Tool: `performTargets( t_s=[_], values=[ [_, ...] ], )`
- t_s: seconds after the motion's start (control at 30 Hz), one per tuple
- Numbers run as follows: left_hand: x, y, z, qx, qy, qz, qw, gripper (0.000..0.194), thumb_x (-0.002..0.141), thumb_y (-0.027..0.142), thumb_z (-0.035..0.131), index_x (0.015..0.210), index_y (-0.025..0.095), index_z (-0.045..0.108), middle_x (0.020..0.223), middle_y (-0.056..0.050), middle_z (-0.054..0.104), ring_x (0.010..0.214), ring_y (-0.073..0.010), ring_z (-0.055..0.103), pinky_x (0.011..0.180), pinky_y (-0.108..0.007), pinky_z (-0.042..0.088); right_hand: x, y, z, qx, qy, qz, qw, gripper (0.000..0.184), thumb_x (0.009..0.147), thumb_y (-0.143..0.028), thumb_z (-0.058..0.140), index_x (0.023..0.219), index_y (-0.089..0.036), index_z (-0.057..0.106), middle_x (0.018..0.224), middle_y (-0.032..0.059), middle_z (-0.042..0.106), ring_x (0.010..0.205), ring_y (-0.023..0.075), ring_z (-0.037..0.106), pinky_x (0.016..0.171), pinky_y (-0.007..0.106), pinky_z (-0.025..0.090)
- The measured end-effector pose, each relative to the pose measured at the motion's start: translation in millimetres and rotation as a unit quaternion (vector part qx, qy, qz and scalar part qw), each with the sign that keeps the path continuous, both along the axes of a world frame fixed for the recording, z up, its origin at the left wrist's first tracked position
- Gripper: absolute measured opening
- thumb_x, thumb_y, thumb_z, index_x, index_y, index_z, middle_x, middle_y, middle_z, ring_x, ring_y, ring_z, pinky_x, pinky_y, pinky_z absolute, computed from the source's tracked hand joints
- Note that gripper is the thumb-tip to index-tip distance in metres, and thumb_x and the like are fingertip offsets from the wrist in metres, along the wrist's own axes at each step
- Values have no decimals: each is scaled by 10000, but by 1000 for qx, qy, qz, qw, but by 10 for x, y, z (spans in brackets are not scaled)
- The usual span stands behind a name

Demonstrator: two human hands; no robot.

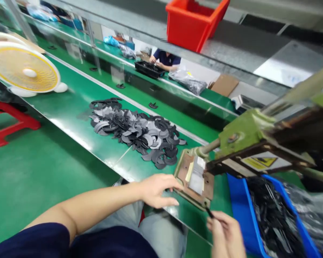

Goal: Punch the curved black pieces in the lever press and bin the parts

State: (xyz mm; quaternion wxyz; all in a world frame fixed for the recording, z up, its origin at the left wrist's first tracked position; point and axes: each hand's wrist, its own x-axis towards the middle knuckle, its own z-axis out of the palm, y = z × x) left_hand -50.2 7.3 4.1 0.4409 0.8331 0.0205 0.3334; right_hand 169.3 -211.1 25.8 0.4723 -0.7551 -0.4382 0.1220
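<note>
My left hand (158, 190) is at the near left edge of the press base (211, 184), fingers stretched out and thumb apart, with nothing visible in it. In my right hand (227, 231), just off the near right corner of that base, a small dark strip-like piece (210, 213) is pinched between finger and thumb. Its exact kind is blurred. A pale metal block (197, 181) sits on the brown plate of the base. The green press head (240, 134) with a warning label reaches in from the right. Left of the base lies a heap of black and grey crescent-shaped pieces (137, 129).
A blue bin (238, 211) of black parts stands at right, beside clear plastic bags (309, 211). Beyond the heap, a green conveyor belt (134, 95) carries scattered black pieces. A red bin (187, 27) sits on the overhead shelf. A fan (24, 70) stands left; a co-worker (167, 59) sits opposite.
</note>
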Motion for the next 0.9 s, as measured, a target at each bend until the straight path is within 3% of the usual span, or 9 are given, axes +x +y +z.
performTargets(
  t_s=[0.07, 0.17, 0.37, 0.67, 0.8, 0.9],
  values=[
    [-52, -9, -7, -17, 33, -21, 999, 507, 907, 441, 750, 1338, 192, 655, 1116, -122, 755, 930, -215, 709, 872, -326, 551, -467, 257, -124, 14, 83, 40, 996, 327, 993, -521, 608, 1077, -208, 651, 933, 70, 694, 779, 179, 702, 662, 295, 597],
    [-105, -3, -21, -22, 75, -38, 996, 396, 942, 387, 711, 1295, 208, 694, 1045, -101, 769, 934, -218, 719, 883, -327, 544, -770, 529, -297, 26, 170, 57, 983, 297, 1021, -507, 574, 1051, -215, 623, 809, 12, 643, 694, 133, 622, 630, 256, 547],
    [-91, -10, -11, -18, 82, -34, 996, 214, 985, 323, 653, 1144, 210, 741, 1012, -91, 786, 908, -210, 722, 861, -331, 539, -769, 564, -416, 32, 196, 35, 979, 301, 1034, -513, 551, 1047, -218, 607, 797, -3, 623, 690, 119, 594, 629, 245, 515],
    [-94, -31, 35, -41, 99, -40, 993, 215, 968, 327, 691, 1133, 197, 736, 1025, -87, 790, 909, -202, 716, 877, -326, 537, -767, 530, -460, 37, 190, 60, 979, 210, 1064, -421, 516, 1087, -227, 593, 829, -7, 616, 715, 116, 588, 644, 244, 494],
    [-75, -16, 79, -142, 179, -65, 971, 240, 1016, 386, 619, 1083, 186, 734, 924, -55, 749, 799, -154, 660, 761, -277, 519, -762, 521, -426, 48, 151, 102, 982, 159, 1064, -363, 516, 1085, -238, 613, 889, 3, 627, 776, 127, 605, 709, 267, 510],
    [-25, -9, 100, -296, 219, -124, 921, 270, 990, 430, 662, 995, 161, 680, 836, -21, 679, 729, -120, 607, 691, -242, 507, -758, 519, -341, 60, 111, 149, 981, 142, 1050, -328, 535, 1051, -237, 644, 925, 18, 648, 835, 146, 628, 773, 298, 524]
  ],
)
